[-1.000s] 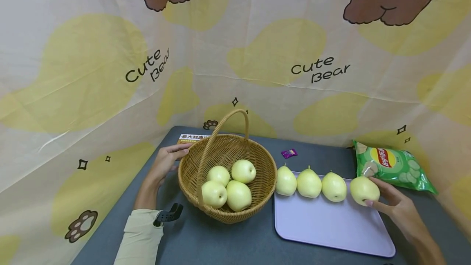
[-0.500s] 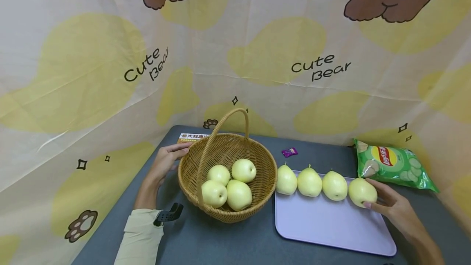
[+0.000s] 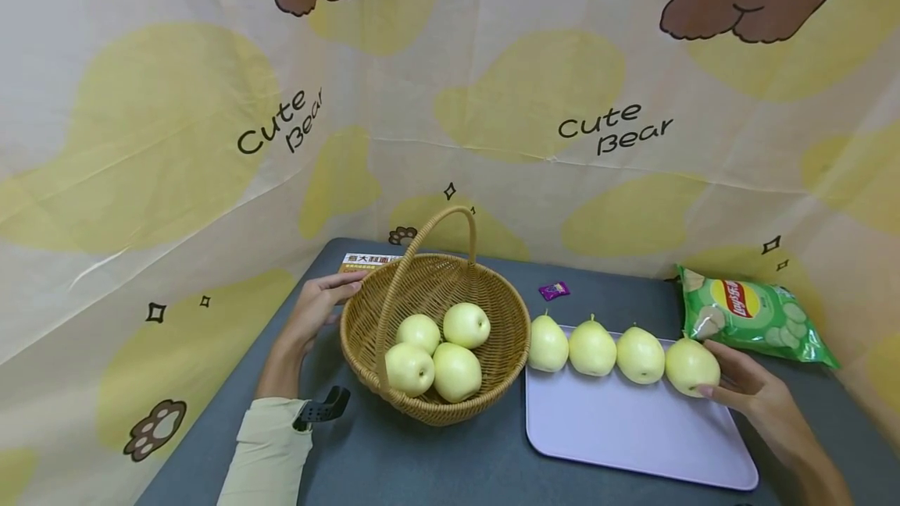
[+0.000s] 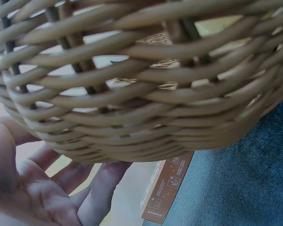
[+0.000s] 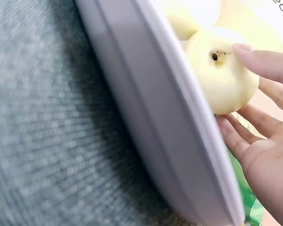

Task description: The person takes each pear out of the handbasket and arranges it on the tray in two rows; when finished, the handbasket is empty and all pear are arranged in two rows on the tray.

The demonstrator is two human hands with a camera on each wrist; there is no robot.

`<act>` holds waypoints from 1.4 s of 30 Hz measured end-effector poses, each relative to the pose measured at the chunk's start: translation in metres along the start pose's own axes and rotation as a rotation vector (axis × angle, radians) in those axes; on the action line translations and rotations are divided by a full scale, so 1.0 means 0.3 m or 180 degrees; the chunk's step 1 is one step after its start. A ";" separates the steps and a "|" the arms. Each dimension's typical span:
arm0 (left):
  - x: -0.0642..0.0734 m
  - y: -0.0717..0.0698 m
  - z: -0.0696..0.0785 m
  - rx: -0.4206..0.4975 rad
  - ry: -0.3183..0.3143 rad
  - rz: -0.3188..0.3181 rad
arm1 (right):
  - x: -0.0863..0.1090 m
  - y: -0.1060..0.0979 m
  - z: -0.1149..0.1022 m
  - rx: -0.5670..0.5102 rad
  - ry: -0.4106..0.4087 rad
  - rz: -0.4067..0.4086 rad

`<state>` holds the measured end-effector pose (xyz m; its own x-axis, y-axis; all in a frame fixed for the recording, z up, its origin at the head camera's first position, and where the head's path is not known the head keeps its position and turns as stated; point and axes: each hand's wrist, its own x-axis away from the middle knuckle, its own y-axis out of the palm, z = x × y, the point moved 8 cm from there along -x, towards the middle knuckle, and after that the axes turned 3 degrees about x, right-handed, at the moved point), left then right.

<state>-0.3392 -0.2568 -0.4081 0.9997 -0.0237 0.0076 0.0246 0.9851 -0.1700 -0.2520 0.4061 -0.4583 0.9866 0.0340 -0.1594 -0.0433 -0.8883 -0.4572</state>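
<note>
From right wrist only, the pear [image 5: 226,84] right fingers [image 5: 265,64] pinch clearly shows its hollow [image 5: 215,57], left fingers [image 4: 105,183] relaxed.

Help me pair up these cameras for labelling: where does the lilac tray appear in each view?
Head: lilac tray low, right of centre, four pears in a row along its far edge.
Left wrist: not visible.
Right wrist: its side slants from the top, left of centre, to the lower right.
Shared landmark: the blue-grey tabletop, in all three.

Left fingers [image 3: 341,282] lie extended; right fingers [image 3: 733,358] pinch.
</note>
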 end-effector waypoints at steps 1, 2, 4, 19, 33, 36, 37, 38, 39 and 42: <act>-0.001 0.000 0.001 -0.0001 0.0001 -0.0003 | 0.001 -0.001 0.003 -0.0016 0.0020 0.0001; -0.001 0.001 0.001 -0.0004 0.0001 -0.0005 | 0.001 -0.002 0.007 0.0003 0.0052 0.0001; -0.002 0.001 0.002 -0.0005 0.0001 -0.0011 | 0.002 -0.004 0.015 0.0120 0.0131 0.0005; 0.001 0.001 0.000 0.0033 0.0041 -0.0038 | 0.003 0.002 0.016 0.0365 0.0276 0.0044; 0.000 0.001 0.000 0.0066 0.0020 -0.0024 | 0.005 -0.011 0.012 0.0359 0.0249 0.0098; 0.000 0.002 0.001 0.0049 0.0013 -0.0026 | 0.006 -0.018 0.007 0.0221 0.0193 0.0157; 0.001 0.001 0.002 0.0042 0.0010 -0.0021 | 0.006 -0.022 0.005 0.0181 0.0188 0.0180; 0.001 0.001 0.002 0.0029 0.0007 -0.0016 | 0.007 -0.024 0.003 0.0168 0.0199 0.0206; 0.002 0.000 0.003 0.0016 0.0006 -0.0016 | 0.008 -0.029 0.001 0.0141 0.0201 0.0242; 0.002 0.001 0.003 -0.0003 0.0005 -0.0019 | 0.013 -0.044 -0.007 0.0124 0.0208 0.0394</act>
<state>-0.3385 -0.2563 -0.4073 0.9995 -0.0297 0.0073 0.0305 0.9848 -0.1710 -0.2473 0.4171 -0.4510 0.9815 -0.1056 -0.1600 -0.1699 -0.8654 -0.4713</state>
